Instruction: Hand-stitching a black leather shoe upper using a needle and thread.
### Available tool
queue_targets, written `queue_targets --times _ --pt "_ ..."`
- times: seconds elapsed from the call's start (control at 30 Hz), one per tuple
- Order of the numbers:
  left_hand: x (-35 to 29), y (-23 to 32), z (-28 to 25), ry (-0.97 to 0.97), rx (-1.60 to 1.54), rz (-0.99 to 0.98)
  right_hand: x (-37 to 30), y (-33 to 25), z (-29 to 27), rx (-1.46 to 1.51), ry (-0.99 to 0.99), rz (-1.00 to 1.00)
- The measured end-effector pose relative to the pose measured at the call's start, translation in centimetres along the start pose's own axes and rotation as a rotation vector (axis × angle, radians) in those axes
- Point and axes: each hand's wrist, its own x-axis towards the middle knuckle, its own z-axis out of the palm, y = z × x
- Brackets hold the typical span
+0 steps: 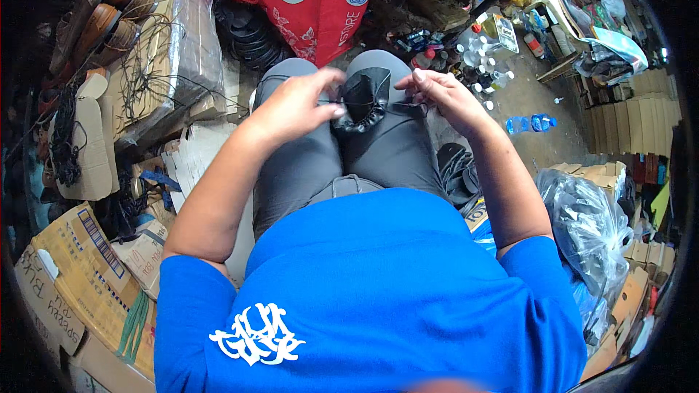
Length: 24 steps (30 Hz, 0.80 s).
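Observation:
A black leather shoe upper (362,102) with a gathered, puckered edge rests on my grey-trousered thighs. Beside it on the left is my left hand (306,104), thumb and fingers reaching toward the leather, fingertips smeared by motion. Whether anything is between them does not show. My right hand (445,99) is held up just right of the upper, apart from it, with thumb and fingers closed. A thin dark thread (405,105) runs from the leather to beneath these fingers.
Brown shoes or lasts (102,25) line the upper left. A red bag (313,7) stands ahead, beside black coiled material (247,33). Several bottles (480,58) stand on the floor to the right. Cardboard boxes (95,269) and a clear plastic bag (586,218) flank me.

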Motion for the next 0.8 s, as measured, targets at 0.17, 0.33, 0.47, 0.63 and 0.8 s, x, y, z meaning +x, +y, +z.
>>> queue_targets --times 0.17,0.33,0.47,0.63,0.8 --pt "-3.6 -2.0 -4.2 -0.169 0.204 -0.187 0.5 1.6 0.8 -0.609 -0.032 -0.376" --pt "-1.4 -2.0 -3.5 0.02 0.035 -0.117 3.3 5.9 -0.3 -0.19 0.51 -0.389" --pt "-1.5 -1.5 -1.0 -0.172 0.0 -0.075 3.8 4.1 1.0 0.873 0.476 -0.19" --pt "-1.8 -2.9 -5.9 -0.284 -0.016 -0.469 1.7 3.2 1.6 1.494 0.029 -0.101" --pt "0.9 -2.3 -2.0 0.167 -1.311 -0.095 0.8 3.9 2.4 1.392 -0.025 -0.064"
